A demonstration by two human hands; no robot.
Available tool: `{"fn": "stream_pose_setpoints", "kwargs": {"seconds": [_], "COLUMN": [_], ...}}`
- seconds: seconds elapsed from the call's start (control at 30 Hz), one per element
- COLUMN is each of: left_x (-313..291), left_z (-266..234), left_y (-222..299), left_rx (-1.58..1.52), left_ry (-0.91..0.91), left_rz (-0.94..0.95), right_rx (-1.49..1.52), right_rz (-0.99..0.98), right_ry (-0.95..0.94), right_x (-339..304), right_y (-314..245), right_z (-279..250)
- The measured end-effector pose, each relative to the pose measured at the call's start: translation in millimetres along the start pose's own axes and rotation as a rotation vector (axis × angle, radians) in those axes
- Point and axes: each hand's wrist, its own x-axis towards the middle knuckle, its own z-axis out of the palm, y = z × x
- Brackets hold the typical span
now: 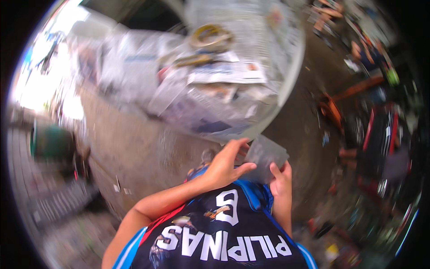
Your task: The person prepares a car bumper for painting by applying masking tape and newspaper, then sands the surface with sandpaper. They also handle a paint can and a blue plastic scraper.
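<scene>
In front of my chest, my right hand (281,178) grips a thin grey square sheet (265,157) by its lower right edge, with the thumb on top. My left hand (229,162) is at the left edge of the sheet, thumb stretched out and apart from the fingers. Some of its fingertips are hidden, and I cannot tell if they touch the sheet. Just beyond my hands stands a large white curved piece (293,71) covered with newspaper and plastic film. On it lie a yellowish tape roll (212,36) and a folded paper (228,74).
A green drum (53,140) stands at the left beside a dark slatted panel (65,201). An orange metal stand (330,110) is on the ground at the right, near a black and red object (380,139). Another person's legs (326,17) show at the upper right.
</scene>
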Motion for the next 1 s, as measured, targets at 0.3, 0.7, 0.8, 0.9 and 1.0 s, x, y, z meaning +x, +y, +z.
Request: {"fn": "stream_pose_setpoints", "kwargs": {"seconds": [0.3, 0.7, 0.8, 0.9, 1.0], "left_x": [-75, -183, -213, -231, -252], "left_z": [36, 294, 330, 351, 360], "left_y": [-43, -72, -70, -58, -55], "left_rx": [-0.635, -1.053, -1.207, -1.169, -1.015], "left_ry": [0.483, 1.04, 1.086, 1.256, 1.563], "left_rz": [-0.314, -0.433, -0.446, -0.313, -0.399], "right_rx": [-0.545, -0.881, -0.732, -0.968, -0.935], "right_rz": [0.042, 0.561, 0.994, 0.718, 0.534], "right_ry": [-0.455, -1.269, -1.053, -1.204, -1.168], "right_x": [44, 67, 42, 8, -21], "right_y": [-26, -5, -2, 1, -3], "right_z": [-39, -151, -174, -185, -195]}}
